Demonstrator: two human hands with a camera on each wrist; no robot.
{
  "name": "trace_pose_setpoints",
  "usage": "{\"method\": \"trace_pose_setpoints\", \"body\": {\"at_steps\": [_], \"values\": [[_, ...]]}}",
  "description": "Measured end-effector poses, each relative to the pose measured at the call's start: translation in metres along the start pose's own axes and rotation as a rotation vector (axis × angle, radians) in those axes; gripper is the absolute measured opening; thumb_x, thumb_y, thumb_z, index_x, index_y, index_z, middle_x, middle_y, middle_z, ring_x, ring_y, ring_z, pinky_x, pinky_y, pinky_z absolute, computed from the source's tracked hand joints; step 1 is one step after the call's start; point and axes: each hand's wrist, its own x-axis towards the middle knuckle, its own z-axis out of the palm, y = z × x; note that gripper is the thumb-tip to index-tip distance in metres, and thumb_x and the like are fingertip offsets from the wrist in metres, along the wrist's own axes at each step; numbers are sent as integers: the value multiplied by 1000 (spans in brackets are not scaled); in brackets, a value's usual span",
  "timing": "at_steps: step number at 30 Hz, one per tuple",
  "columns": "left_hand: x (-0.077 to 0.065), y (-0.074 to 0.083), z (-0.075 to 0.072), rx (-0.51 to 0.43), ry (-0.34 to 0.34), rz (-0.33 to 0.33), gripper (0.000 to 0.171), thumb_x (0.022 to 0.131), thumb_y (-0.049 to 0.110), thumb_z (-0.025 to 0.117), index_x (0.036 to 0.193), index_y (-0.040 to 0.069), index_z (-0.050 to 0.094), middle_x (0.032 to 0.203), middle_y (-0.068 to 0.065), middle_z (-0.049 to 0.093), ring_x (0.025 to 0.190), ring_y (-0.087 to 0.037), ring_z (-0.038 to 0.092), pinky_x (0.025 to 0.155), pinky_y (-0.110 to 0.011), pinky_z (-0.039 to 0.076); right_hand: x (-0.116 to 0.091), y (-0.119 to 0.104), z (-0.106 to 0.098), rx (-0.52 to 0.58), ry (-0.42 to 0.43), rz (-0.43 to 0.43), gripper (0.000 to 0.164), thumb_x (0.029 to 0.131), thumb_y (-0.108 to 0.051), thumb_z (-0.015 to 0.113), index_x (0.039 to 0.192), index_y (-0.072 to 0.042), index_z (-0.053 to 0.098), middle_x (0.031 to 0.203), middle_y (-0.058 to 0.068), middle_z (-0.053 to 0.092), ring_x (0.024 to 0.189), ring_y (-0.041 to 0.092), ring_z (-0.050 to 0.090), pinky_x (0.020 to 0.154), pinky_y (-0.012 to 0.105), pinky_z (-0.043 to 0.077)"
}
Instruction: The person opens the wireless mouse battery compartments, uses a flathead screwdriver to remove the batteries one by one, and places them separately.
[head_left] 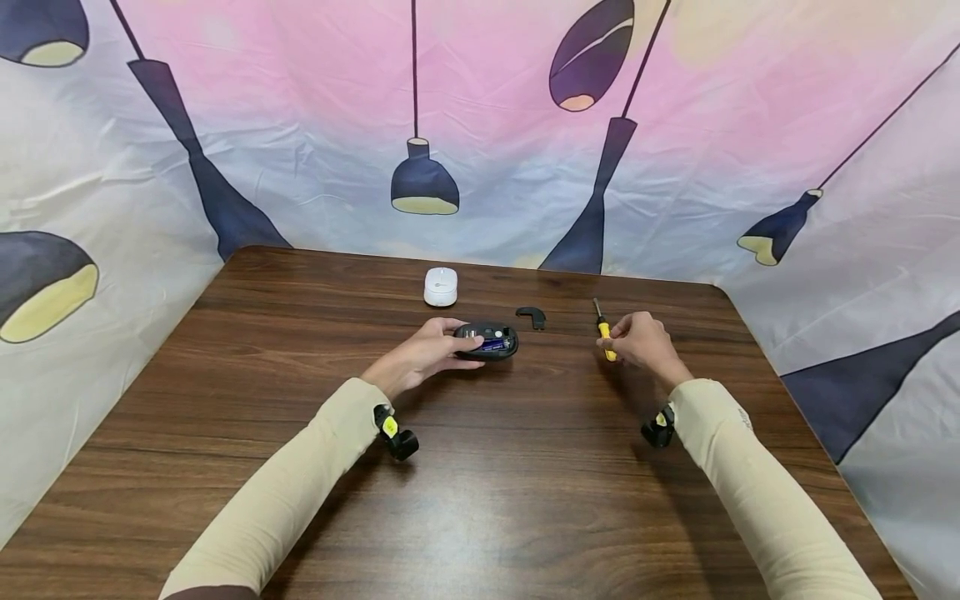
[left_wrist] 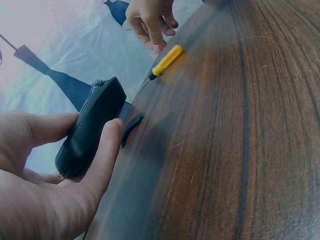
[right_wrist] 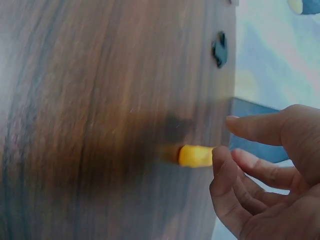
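Note:
My left hand (head_left: 423, 354) holds a black computer mouse (head_left: 489, 330) with its underside up, the thumb on top and fingers beneath. A blue battery (head_left: 497, 344) shows in the mouse's uncovered compartment. In the left wrist view the mouse (left_wrist: 90, 132) is raised off the table. A yellow-handled screwdriver (left_wrist: 168, 61) lies on the table. My right hand (head_left: 645, 340) is just over its handle (right_wrist: 195, 156); in the right wrist view thumb and fingers stand apart, loosely bent, not gripping it. Between the hands lies a black curved cover (head_left: 536, 316).
A white mouse (head_left: 441, 287) sits near the back of the brown wooden table (head_left: 480, 467), beyond my left hand. Behind the table hangs a cloth (head_left: 315, 125) printed with lamps.

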Motion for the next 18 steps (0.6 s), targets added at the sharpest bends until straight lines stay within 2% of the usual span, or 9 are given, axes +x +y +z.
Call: {"method": "trace_pose_setpoints", "body": {"at_steps": [5,11,18], "values": [[1,-1,0,-5,-11,4,51,101,-2,58,144,-12,33,145,-30,39,124,-38,55,103,-46,53,-2,-12,3,5,-27,-44,20,92,-23,76,91,-4,72,82,11,71,65,25,68,65,39,58],[1,-1,1,-10,-11,0,50,101,-2,57,144,-12,34,145,-29,39,126,-39,53,103,-46,53,-5,-26,9,46,-70,-147,15,93,-18,75,92,-4,75,75,14,68,62,25,65,55,34,58],[2,-1,1,-14,-14,5,48,101,-2,57,143,-12,35,145,-29,40,128,-39,52,104,-46,52,-5,-41,16,27,-75,-271,10,92,-14,76,93,-5,79,90,14,73,69,19,61,61,31,51]]}}
